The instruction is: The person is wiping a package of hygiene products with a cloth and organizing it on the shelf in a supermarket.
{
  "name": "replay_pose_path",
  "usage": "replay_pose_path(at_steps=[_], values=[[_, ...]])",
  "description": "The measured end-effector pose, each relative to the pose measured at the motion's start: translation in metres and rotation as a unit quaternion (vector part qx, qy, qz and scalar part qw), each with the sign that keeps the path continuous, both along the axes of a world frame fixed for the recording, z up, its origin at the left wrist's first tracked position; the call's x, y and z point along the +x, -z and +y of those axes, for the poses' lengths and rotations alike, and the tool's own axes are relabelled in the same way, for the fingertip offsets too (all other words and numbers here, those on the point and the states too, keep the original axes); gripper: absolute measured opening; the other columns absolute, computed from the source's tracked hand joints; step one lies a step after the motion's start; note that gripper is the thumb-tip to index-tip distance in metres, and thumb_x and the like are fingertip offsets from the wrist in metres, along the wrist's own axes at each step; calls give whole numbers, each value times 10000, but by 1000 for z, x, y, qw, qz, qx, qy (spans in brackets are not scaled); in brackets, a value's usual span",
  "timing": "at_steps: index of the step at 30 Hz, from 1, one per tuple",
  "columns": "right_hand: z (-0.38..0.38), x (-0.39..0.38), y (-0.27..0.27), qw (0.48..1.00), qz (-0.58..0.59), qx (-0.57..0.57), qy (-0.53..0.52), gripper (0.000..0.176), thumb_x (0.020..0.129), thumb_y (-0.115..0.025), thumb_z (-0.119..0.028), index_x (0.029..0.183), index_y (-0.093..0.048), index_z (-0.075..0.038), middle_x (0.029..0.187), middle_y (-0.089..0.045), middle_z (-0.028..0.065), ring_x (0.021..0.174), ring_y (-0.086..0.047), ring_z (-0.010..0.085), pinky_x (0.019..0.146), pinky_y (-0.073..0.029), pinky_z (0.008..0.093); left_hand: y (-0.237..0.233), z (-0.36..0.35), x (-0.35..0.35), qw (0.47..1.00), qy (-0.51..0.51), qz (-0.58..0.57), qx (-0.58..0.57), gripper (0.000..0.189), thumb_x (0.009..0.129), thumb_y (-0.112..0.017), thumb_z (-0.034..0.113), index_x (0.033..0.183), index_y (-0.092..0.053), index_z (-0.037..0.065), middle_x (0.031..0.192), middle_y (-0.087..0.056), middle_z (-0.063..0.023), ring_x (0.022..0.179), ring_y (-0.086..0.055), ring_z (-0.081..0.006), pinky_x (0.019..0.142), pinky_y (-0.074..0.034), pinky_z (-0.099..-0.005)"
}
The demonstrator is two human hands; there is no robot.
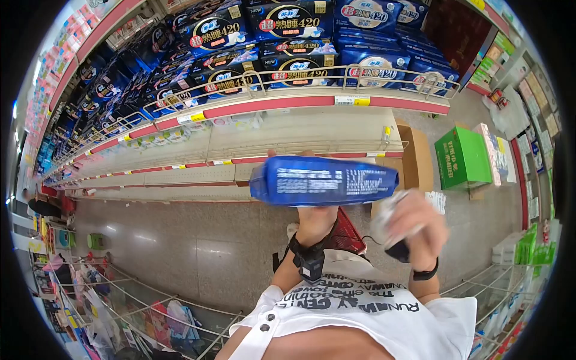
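My left hand (314,217) is raised in front of me and grips a blue plastic-wrapped package (324,180) from below, holding it flat with its printed white text facing me. A dark band with a small device sits on that wrist. My right hand (416,223) is just right of the package, blurred by motion. It is closed around a small dark object (398,250), and something pale shows beside its fingers. A black band circles the right wrist.
Store shelves face me: the upper shelf (270,103) is packed with dark blue packages marked 420, the lower shelves (288,135) look mostly bare. A red basket (347,233), cardboard boxes (416,157) and a green carton (462,158) stand on the floor. A wire rack (150,312) is at lower left.
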State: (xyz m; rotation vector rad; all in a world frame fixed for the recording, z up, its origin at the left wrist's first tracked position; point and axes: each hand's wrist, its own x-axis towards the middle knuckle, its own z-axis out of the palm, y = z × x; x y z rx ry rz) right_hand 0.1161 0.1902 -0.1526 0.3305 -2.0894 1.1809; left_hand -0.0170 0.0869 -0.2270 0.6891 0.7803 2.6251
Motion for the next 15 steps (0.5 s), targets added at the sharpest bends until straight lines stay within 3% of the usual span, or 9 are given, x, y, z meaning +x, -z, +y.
replay_pose_path(at_steps=[1, 2, 3, 5, 6, 8, 9, 10, 15], values=[[-2, 2, -2, 993, 1, -79, 84, 268, 801, -577, -113, 1044, -605, -1, 910, -590, 91, 831, -559, 211, 707, -432, 316, 1, 5, -4, 998, 4, 3, 66, 1037, 677, -724, 530, 1460, -94, 274, 1315, -402, -26, 1264, -395, -289, 1044, -372, -500], [-5, 3, -5, 973, 2, -156, 168, 356, 828, -608, -200, 1122, -573, -2, 921, -568, 78, 863, -538, 183, 718, -420, 294, 1, 9, -7, 998, 4, 1, 64, 1037, 677, -724, 530, 1460, -94, 274, 1315, -402, -26, 1264, -395, -289, 1044, -372, -500], [-6, 0, -7, 973, 1, -158, 167, 356, 828, -608, -200, 1122, -573, -2, 921, -568, 78, 863, -538, 183, 718, -420, 294, 1, 12, -10, 994, 34, 30, 101, 1025, 676, -721, 535, 1457, -110, 275, 1320, -399, -17, 1279, -369, -296, 1047, -351, -531], [-7, -10, -10, 957, -42, -212, 194, 647, 750, -739, -341, 1236, -488, 5, 943, -532, 53, 930, -500, 144, 763, -405, 271, 2, 16, -14, 983, 80, 78, 144, 922, 722, -705, 513, 1439, -169, 293, 1309, -405, 15, 1336, -273, -318, 1055, -275, -620], [-6, -14, -8, 956, -42, -214, 195, 647, 750, -739, -341, 1236, -488, 5, 943, -532, 53, 930, -500, 144, 763, -405, 271, 3, 17, -14, 984, 80, 77, 142, 922, 722, -705, 513, 1439, -169, 293, 1309, -405, 15, 1336, -273, -318, 1055, -275, -620], [-4, -20, -3, 967, -92, -142, 190, 889, 587, -843, -392, 1278, -451, 7, 956, -532, 51, 920, -501, 139, 789, -410, 269, 4, 19, -12, 979, 120, 49, 159, 810, 775, -692, 468, 1413, -223, 300, 1298, -410, 32, 1354, -247, -314, 1059, -241, -645], [-4, -21, -7, 969, -98, -106, 200, 855, 526, -876, -282, 1240, -497, -5, 981, -567, 66, 910, -529, 153, 814, -424, 282, -8, 17, -6, 959, 161, -53, 227, 629, 770, -752, 177, 1268, -372, 236, 1162, -468, 0, 1342, -265, -303, 1089, -254, -576], [-4, -22, -7, 968, -103, -112, 200, 855, 526, -876, -282, 1240, -497, -5, 981, -567, 66, 910, -529, 153, 814, -424, 282, 2, 20, -13, 972, 145, 56, 176, 697, 804, -688, 415, 1361, -288, 288, 1260, -424, 42, 1370, -220, -304, 1058, -225, -661], [-4, -26, -12, 975, -69, -11, 212, 667, 516, -858, -176, 1110, -600, -16, 972, -620, 85, 866, -585, 193, 790, -449, 289, 2, 24, -18, 967, 136, 81, 197, 635, 817, -693, 339, 1321, -318, 241, 1202, -458, 15, 1335, -293, -300, 1097, -202, -611]])
